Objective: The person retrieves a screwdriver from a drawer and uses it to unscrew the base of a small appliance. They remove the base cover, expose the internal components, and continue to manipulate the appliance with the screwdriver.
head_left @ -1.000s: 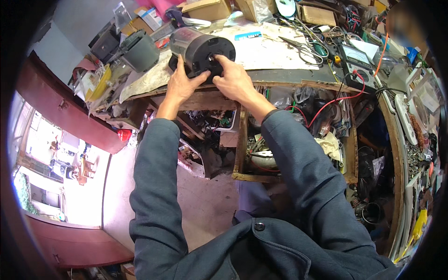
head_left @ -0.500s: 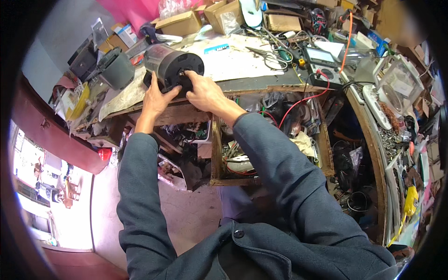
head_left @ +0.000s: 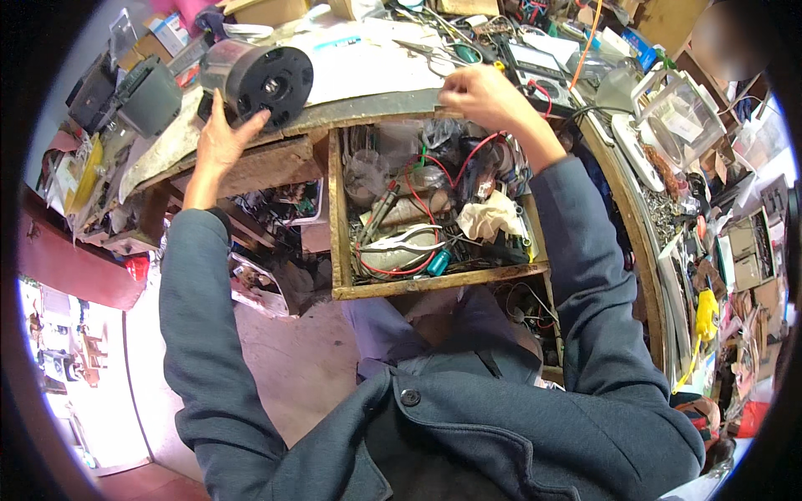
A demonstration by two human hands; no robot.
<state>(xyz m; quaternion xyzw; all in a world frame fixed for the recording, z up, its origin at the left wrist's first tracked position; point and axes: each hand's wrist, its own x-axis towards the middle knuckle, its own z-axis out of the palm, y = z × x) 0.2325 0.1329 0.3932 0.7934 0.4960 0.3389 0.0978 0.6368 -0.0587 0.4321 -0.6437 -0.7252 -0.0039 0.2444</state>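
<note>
A dark see-through cylindrical container [head_left: 224, 67] lies on its side at the back left of the workbench, its black round base [head_left: 288, 98] facing me with a metal fitting in the middle. My left hand [head_left: 221, 144] grips its lower edge, thumb on the base and fingers along the side. My right hand [head_left: 484, 96] is away from it, above the bench's front edge near the multimeter [head_left: 543, 63]. Its fingers are curled in; whatever they may hold is hidden. Scissors [head_left: 433, 60] lie just behind that hand.
Below the bench edge an open wooden drawer [head_left: 443, 288] holds pliers [head_left: 401, 244], red wires and plastic bags. A grey tub [head_left: 150, 100] stands left of the container. On the right are a clear plastic housing [head_left: 689, 104] and a yellow tool [head_left: 707, 316].
My right hand has left the container's base and moved right, over the drawer's far side. My left hand still grips the container. The whole view has shifted, showing more of the drawer.
</note>
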